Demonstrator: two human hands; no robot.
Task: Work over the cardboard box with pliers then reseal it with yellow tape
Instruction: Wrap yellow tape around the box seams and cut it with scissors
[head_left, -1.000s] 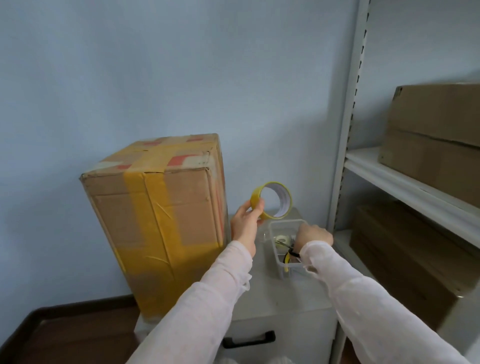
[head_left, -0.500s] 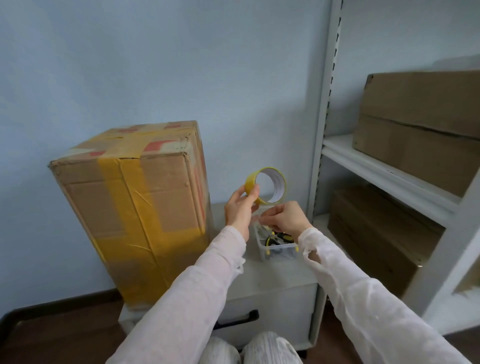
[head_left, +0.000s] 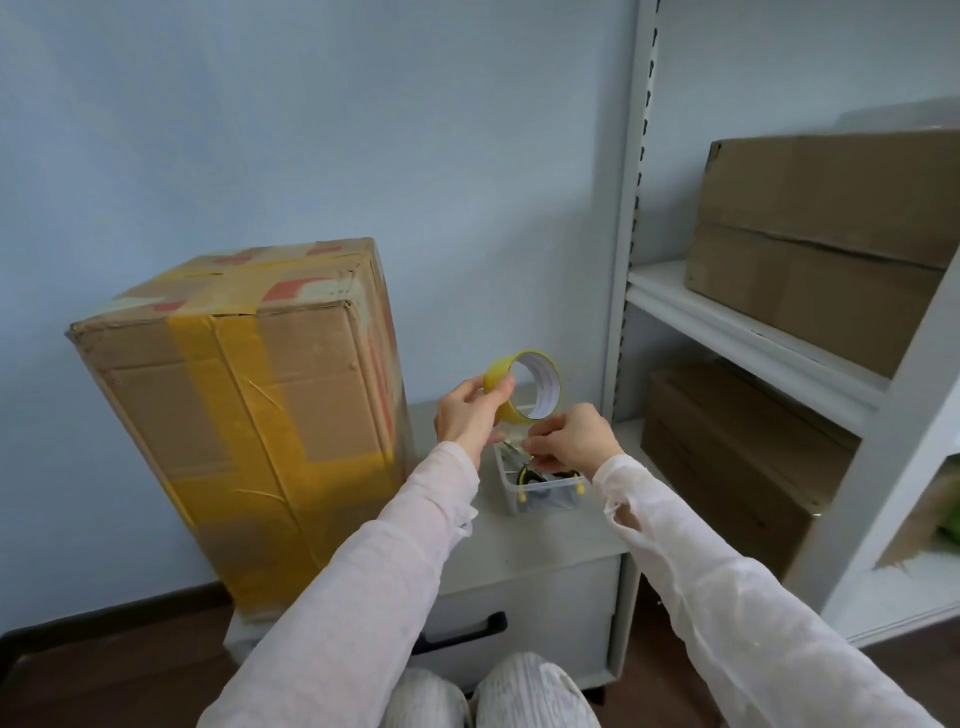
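Our left hand (head_left: 470, 415) clasps the yellow tape roll (head_left: 524, 387) steady so our right hand (head_left: 569, 439) can pinch its free end (head_left: 514, 441) (barely visible).

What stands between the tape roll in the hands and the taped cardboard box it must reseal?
Nothing visible. The left hand holds the yellow tape roll just right of the cardboard box, with only open air between them; the clear bin sits lower, under the right hand.

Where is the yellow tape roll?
Head view, centre: the left hand holds the round roll of yellow tape above the clear plastic bin, right of the tall cardboard box; the right hand pinches its lower edge.
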